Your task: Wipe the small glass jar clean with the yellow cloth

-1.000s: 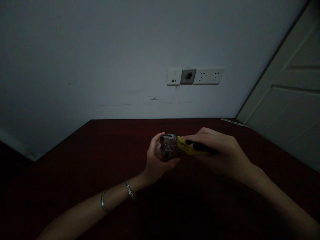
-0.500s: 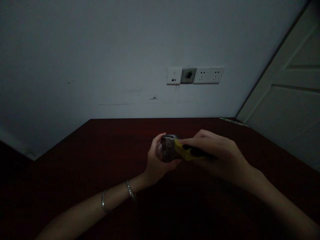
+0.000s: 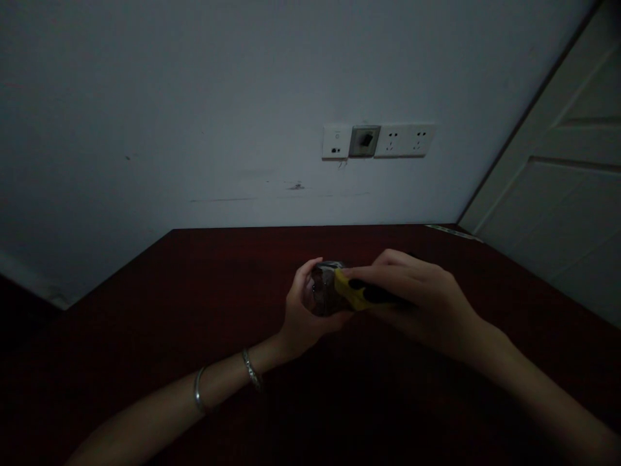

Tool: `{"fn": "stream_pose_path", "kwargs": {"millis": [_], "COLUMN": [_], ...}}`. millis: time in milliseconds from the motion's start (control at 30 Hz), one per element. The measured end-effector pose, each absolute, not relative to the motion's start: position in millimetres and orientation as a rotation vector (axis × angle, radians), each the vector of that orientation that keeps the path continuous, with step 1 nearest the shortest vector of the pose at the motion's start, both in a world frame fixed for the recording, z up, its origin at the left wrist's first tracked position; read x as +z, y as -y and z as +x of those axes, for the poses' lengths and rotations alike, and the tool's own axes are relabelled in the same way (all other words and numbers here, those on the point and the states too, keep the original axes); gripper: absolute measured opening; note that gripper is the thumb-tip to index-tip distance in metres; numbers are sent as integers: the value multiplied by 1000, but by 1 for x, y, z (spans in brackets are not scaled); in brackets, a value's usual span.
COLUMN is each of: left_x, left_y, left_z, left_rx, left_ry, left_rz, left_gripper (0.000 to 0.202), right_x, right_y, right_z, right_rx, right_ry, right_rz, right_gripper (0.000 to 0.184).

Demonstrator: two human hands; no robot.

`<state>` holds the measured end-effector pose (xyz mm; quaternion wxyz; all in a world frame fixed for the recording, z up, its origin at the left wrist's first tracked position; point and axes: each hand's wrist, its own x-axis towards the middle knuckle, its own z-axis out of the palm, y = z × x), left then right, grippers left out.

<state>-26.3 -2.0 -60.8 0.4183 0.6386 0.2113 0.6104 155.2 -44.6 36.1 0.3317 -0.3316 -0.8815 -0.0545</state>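
Note:
My left hand (image 3: 301, 320) is wrapped round a small see-through, glass-like container (image 3: 324, 288), thumb below and fingers behind. In the dim light its exact kind is hard to make out. My right hand (image 3: 427, 291) grips a yellow-and-black handled tool (image 3: 358, 294), pointing left. The tool's yellow front end lies at the container's right side, overlapping it in view. Its working tip is hidden, so I cannot tell whether it reaches inside or only touches the outside. Two silver bangles (image 3: 251, 369) sit on my left forearm.
Below the hands lies a dark red-brown tabletop (image 3: 233, 272). Its back edge meets a pale wall with sockets and a switch (image 3: 378, 141). A white panelled door (image 3: 557, 194) stands at the right, and a thin pale strip (image 3: 453, 232) lies at the back right corner.
The yellow-and-black tool and my right hand have shifted slightly left, nearer the container. My left hand keeps its hold almost unmoved. The view has tilted a little.

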Motion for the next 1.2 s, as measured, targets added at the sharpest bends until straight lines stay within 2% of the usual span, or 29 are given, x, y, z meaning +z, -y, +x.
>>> {"fn": "stream_pose_path", "kwargs": {"millis": [233,467,700,933,1200], "left_x": [-60,-60,-66,-65,-66], "left_y": [8,6,6,6,8], "left_z": [-26,-27,-26,-28,-28], "left_rx": [1470,1501,1464,1480,1468], "left_ry": [-488,-578,-640,-673,-613], "left_rz": [1631,1656,1697,1731,1701], "left_gripper": [82,84,86,90,87], "right_x": [37,38,36,38,38], "right_y": [45,54,47,55,47], "right_z": [158,144,155,146,161], "right_rx": [-165,-187,-250,-236,-116], "right_ry": [2336,2402,2352,2428,2320], "right_rz": [-854,-658,-871,-696,-934], "right_gripper": [31,22,29,23,32]}}
